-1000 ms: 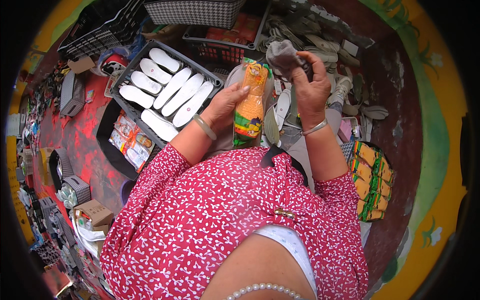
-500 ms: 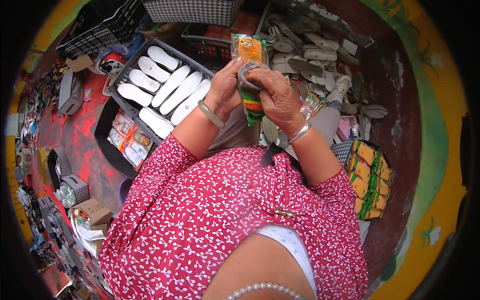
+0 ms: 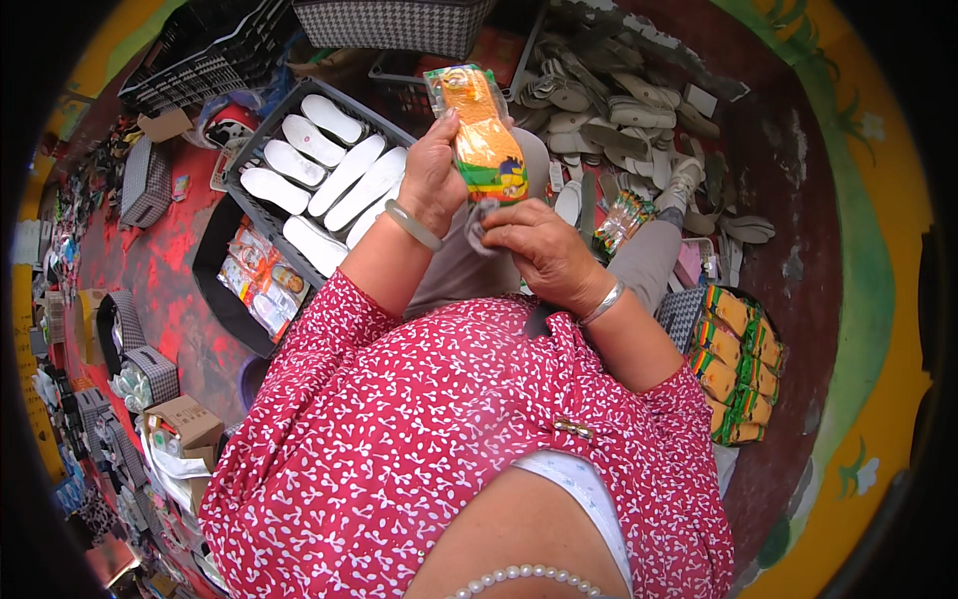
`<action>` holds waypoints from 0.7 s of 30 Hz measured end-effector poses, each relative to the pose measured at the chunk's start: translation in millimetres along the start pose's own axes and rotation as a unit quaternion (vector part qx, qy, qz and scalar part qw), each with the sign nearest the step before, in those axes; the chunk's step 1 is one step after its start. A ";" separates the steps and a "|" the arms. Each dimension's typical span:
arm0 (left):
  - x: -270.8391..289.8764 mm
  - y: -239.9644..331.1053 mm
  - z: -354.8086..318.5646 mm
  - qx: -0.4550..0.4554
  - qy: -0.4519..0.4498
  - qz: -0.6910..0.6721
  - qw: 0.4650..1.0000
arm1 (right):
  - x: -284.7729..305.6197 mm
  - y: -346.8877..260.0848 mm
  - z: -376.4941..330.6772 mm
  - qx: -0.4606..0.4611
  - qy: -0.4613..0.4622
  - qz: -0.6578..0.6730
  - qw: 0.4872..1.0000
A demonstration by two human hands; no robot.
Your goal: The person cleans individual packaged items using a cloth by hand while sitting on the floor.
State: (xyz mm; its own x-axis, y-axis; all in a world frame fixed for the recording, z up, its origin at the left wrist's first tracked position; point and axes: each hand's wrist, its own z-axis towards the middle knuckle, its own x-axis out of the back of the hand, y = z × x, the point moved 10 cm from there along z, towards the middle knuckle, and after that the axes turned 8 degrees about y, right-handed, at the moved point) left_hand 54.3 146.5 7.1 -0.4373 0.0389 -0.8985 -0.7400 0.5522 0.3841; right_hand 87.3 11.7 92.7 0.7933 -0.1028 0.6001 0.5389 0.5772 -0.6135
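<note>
A clear packet (image 3: 484, 140) with green, red and yellow print holds an orange-yellow insole. My left hand (image 3: 433, 180) is closed on its left edge, thumb on the front, and keeps it tilted above my lap. A crumpled grey cloth (image 3: 482, 230) is pinched in the fingers of my right hand (image 3: 547, 255), at the lower end of the packet. Part of the cloth hides behind those fingers. Similar orange packets (image 3: 720, 377) stand packed in a houndstooth-patterned basket (image 3: 679, 317) by my right elbow.
Left of my hands, white insoles (image 3: 344, 178) lie in a dark grey crate (image 3: 239, 188). Below it, a black tub (image 3: 212, 262) contains packaged goods. Loose insoles (image 3: 639, 115) pile up at the far right. Another patterned basket (image 3: 394, 25) stands at the back.
My right hand has moved down with the grey cloth, from the middle of the packet to its lower end. More of the packet's front now shows, and it has shifted slightly left.
</note>
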 end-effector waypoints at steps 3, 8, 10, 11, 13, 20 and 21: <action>-8.4 17.0 0.7 -0.002 -0.035 -0.018 0.999 | 3.7 32.0 -14.8 -0.113 -0.063 0.040 0.991; -15.2 37.6 -6.0 -0.041 -0.044 0.053 0.997 | 98.1 76.0 -24.9 -0.341 0.254 0.329 0.843; -18.0 28.0 -9.1 -0.008 -0.057 0.038 0.998 | 120.1 68.1 -9.3 -0.297 0.306 0.359 0.830; -19.6 25.8 -10.6 -0.031 -0.066 0.058 0.996 | 127.1 66.4 -3.4 -0.280 0.337 0.361 0.823; -33.4 15.2 -17.7 -0.028 -0.080 0.066 0.994 | 137.2 69.3 3.1 -0.240 0.368 0.358 0.824; -56.8 -19.8 -29.1 0.025 -0.127 0.042 0.991 | 80.0 36.9 50.1 -0.078 0.257 -0.062 0.961; -57.9 -17.3 -30.1 0.017 -0.125 0.037 0.991 | 75.0 36.5 49.6 -0.069 0.240 -0.070 0.966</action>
State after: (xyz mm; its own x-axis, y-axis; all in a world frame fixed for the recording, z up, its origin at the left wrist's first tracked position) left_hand 77.0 109.6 58.9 -0.3463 0.2840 -0.8941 -0.6908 0.5676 0.4479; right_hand 152.5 65.3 140.8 0.7321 -0.5542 0.3961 0.6569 0.4202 -0.6261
